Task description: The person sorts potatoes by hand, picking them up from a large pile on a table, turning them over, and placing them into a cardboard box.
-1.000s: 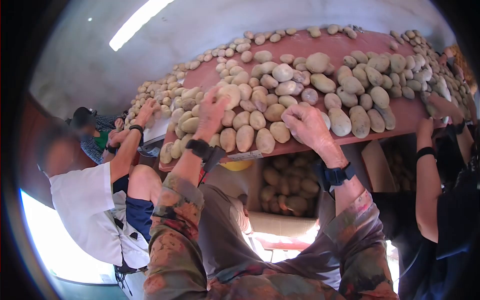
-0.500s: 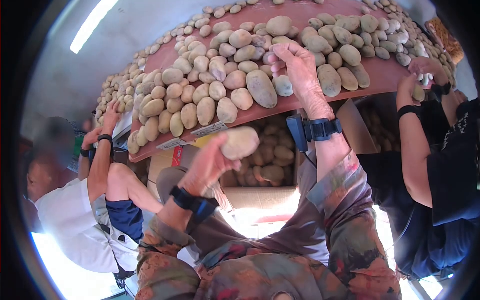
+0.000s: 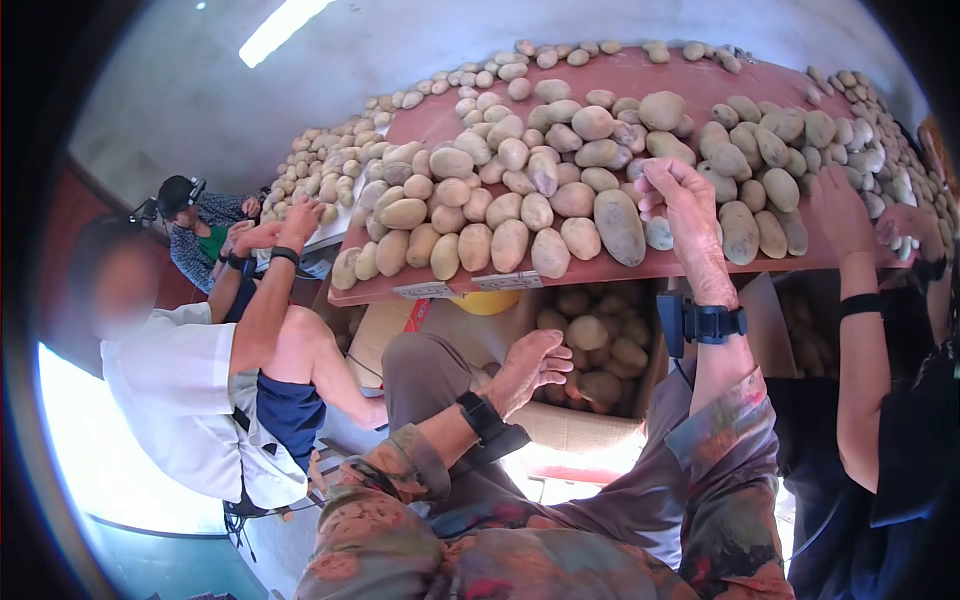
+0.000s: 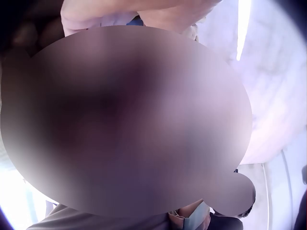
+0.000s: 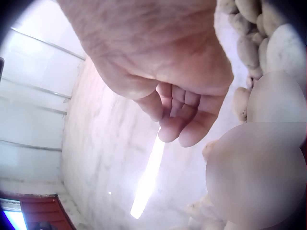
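Note:
My left hand hovers over the near left side of a cardboard box of potatoes, its fingers loosely bent with nothing in them. Only part of that hand shows at the top of the left wrist view, where a blur hides most of the rest. My right hand is raised above the front of the red table, beside a long, large potato and a pale whitish one. In the right wrist view the right hand's fingers are loosely curled and hold nothing.
Potatoes lie in rows and heaps along the table. Paper labels hang on its front edge, with a yellow container below. A seated person works at left; another person's arm reaches over the table at right.
My left hand took a large potato from the table, carried it down toward the box and let it go. My right hand, empty, moved up and right over the potatoes.

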The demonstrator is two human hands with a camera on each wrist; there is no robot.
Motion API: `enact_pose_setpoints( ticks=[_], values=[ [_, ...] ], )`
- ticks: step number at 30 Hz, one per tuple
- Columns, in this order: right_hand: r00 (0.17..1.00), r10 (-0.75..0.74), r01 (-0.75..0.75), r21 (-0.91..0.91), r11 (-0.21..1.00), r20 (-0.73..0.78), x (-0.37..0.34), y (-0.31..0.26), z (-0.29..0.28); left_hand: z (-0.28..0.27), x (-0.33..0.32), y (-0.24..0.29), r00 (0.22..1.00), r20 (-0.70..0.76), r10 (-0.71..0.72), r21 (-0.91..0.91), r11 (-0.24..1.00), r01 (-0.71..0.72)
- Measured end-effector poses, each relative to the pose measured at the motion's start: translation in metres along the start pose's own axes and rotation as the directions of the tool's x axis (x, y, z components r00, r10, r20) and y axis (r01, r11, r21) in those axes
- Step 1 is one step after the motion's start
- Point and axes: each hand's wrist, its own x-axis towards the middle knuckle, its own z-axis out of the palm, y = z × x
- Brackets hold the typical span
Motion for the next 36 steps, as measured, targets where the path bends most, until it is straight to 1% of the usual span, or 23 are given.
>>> enact_pose_setpoints(
  ticks=[1, 3, 5, 8, 13, 15, 19, 23, 26, 27, 29, 30, 31, 32, 33, 34, 35, 36],
  values=[
    [1.000, -0.002, 0.002, 0.005, 1.000, 0.005, 0.000, 0.000, 0.001, -0.001, 0.000, 0.001, 1.000, -0.005, 0.005, 0.001, 1.000, -0.005],
    [0.999, 0.014, -0.014, -0.003, 1.000, 0.033, 0.001, 0.003, 0.002, -0.003, -0.001, 0.001, 0.990, 0.127, -0.065, 0.028, 0.998, 0.062],
    [0.999, 0.010, -0.010, -0.005, 1.000, 0.044, 0.002, 0.005, 0.004, 0.000, -0.004, 0.002, 0.990, 0.127, -0.065, 0.057, 0.997, 0.058],
    [0.998, 0.010, -0.009, -0.016, 1.000, 0.058, 0.002, 0.005, 0.006, 0.001, -0.006, 0.002, 0.976, 0.205, -0.068, 0.080, 0.995, 0.053],
    [0.998, 0.003, -0.002, -0.028, 1.000, 0.055, 0.001, 0.005, 0.005, 0.001, -0.007, 0.002, 0.967, 0.241, -0.079, 0.096, 0.994, 0.057],
    [0.997, -0.003, 0.004, -0.010, 1.000, 0.082, 0.002, 0.007, 0.004, 0.001, -0.008, 0.004, 0.967, 0.236, -0.099, 0.117, 0.990, 0.073],
    [0.994, 0.034, -0.029, -0.049, 0.998, 0.106, 0.000, 0.008, 0.006, 0.002, -0.011, 0.010, 0.963, 0.261, -0.070, 0.087, 0.995, 0.049],
    [0.993, 0.038, -0.029, -0.080, 0.996, 0.110, -0.003, 0.008, 0.011, 0.001, -0.014, 0.027, 0.961, 0.274, -0.031, 0.065, 0.998, 0.013],
    [0.990, 0.068, -0.053, -0.121, 0.991, 0.120, -0.005, 0.009, 0.014, -0.005, -0.015, 0.054, 0.957, 0.266, 0.119, -0.039, 0.993, -0.112],
    [0.991, 0.068, -0.052, -0.132, 0.990, 0.113, -0.006, 0.009, 0.015, -0.008, -0.014, 0.066, 0.954, 0.277, 0.117, -0.044, 0.993, -0.108],
    [0.984, 0.088, -0.062, -0.164, 0.985, 0.156, -0.007, 0.012, 0.016, -0.016, -0.009, 0.090, 0.935, 0.260, 0.242, -0.098, 0.970, -0.224],
    [0.982, 0.075, -0.040, -0.196, 0.980, 0.172, -0.007, 0.016, 0.018, -0.019, -0.006, 0.102, 0.931, 0.273, 0.241, -0.104, 0.970, -0.220],
    [0.984, 0.072, -0.037, -0.208, 0.977, 0.162, -0.009, 0.018, 0.020, -0.021, -0.003, 0.115, 0.916, 0.245, 0.318, -0.148, 0.946, -0.289],
    [0.978, 0.071, -0.029, -0.214, 0.976, 0.195, -0.012, 0.018, 0.022, -0.022, 0.000, 0.127, 0.895, 0.214, 0.392, -0.191, 0.915, -0.355],
    [0.971, 0.069, -0.018, -0.220, 0.975, 0.227, -0.014, 0.019, 0.024, -0.023, 0.003, 0.137, 0.891, 0.230, 0.392, -0.199, 0.915, -0.351],
    [0.968, 0.063, 0.002, -0.261, 0.965, 0.243, -0.015, 0.019, 0.025, -0.022, 0.006, 0.148, 0.864, 0.245, 0.440, -0.226, 0.893, -0.390],
    [0.971, 0.059, 0.008, -0.275, 0.961, 0.233, -0.015, 0.018, 0.026, -0.021, 0.010, 0.156, 0.835, 0.257, 0.487, -0.254, 0.868, -0.427],
    [0.975, 0.073, 0.000, -0.329, 0.944, 0.209, -0.015, 0.016, 0.026, -0.021, 0.013, 0.161, 0.833, 0.270, 0.482, -0.257, 0.870, -0.420]
  ],
)
